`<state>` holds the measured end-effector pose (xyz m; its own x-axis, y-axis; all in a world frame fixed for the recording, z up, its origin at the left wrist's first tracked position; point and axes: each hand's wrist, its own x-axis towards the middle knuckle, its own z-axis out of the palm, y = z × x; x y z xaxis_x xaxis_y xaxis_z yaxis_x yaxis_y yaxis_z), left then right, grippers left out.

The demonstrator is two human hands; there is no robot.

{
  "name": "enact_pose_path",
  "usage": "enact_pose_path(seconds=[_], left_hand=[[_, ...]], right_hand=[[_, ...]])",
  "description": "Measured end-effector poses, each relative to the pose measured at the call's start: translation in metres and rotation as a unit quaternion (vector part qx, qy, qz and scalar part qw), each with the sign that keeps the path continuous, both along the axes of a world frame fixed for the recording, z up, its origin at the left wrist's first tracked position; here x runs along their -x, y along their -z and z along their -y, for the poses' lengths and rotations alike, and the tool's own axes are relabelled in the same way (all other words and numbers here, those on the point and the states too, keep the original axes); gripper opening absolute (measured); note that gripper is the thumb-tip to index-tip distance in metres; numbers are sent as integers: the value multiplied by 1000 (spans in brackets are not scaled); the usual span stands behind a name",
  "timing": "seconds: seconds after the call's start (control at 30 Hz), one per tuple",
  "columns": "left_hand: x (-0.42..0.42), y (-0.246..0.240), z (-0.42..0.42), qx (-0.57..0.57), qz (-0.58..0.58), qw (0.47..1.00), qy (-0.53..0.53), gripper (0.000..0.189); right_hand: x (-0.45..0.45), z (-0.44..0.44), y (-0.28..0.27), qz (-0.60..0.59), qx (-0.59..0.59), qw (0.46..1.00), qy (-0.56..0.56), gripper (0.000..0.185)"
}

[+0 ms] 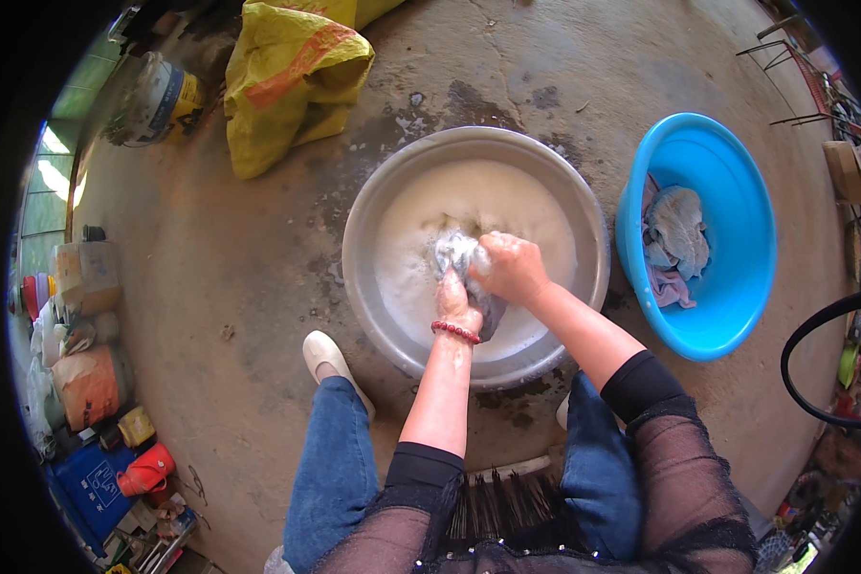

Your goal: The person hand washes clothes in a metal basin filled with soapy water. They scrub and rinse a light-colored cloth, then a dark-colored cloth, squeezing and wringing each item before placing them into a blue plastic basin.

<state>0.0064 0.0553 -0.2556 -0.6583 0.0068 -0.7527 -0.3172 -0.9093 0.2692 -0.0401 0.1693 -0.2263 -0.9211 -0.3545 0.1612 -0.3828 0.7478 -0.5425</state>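
Note:
A large metal basin [473, 138] stands on the floor before me, filled with cloudy, foamy water [466, 186]. Over its middle, a wet, suds-covered grey cloth [493, 319] is bunched between my two hands. My left hand [459, 298], with a red bead bracelet [456, 331] at the wrist, has the cloth lying across its palm and hanging past the wrist. Curled into a fist, my right hand [508, 264] grips the cloth from the right, with foam on the knuckles. Some of the cloth is hidden behind the hands.
To the right, a blue plastic tub [739, 215] holds a crumpled grey cloth [678, 226] and a pinkish cloth [669, 287]. A yellow woven sack [294, 86] and a paint bucket [158, 100] stand at the upper left. Boxes, a red jug [147, 470] and a blue bin [90, 495] line the left side.

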Motion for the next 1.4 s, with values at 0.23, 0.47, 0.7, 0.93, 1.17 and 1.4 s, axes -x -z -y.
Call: enact_pose_path(seconds=[0.23, 0.47, 0.7, 0.93, 1.17, 1.4], left_hand=[[4, -4, -9, -98, -101, 990, -8, 38], [3, 7, 36, -210, -57, 965, 144, 40], [-9, -8, 16, -98, -19, 994, 39, 31], [-3, -10, -19, -54, 8, 998, 35, 42], [-13, 14, 19, -71, 37, 995, 54, 48], [-2, -12, -7, -86, -22, 996, 13, 39]], right_hand=[[20, -21, -6, 318, 191, 919, 133, 35], [-56, 36, -70, 68, 182, 965, -177, 23], [-46, 49, -47, 22, 99, 992, -75, 18], [12, 17, -6, 7, 32, 999, 39, 21], [-60, 45, -63, 33, 153, 971, -181, 23], [2, 10, 7, 14, 74, 996, 37, 25]])
